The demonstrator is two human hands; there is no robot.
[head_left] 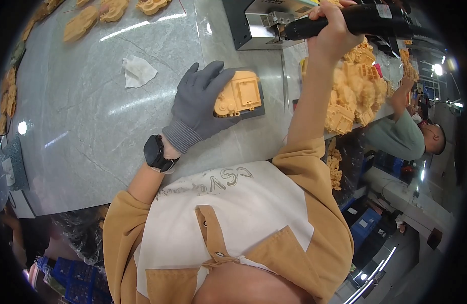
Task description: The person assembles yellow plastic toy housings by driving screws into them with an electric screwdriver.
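My left hand (199, 101), in a grey knit glove, is closed around the left side of an orange plastic housing (243, 92). That housing has a rectangular recess and a round corner, and it rests on a dark flat block (260, 110) on the table. Up at the right, my bare right hand (334, 28) grips a black electric screwdriver (367, 20). The tool lies almost level, its tip pointing left at the front of a metal box that looks like a screw feeder (261, 35). Whether the tip touches the feeder, I cannot tell.
A heap of orange plastic parts (352, 86) lies right of my right forearm. More orange parts (81, 23) sit along the far left of the grey table (91, 167). A crumpled white tissue (138, 71) lies left of my glove. Another person (405, 134) works at the right.
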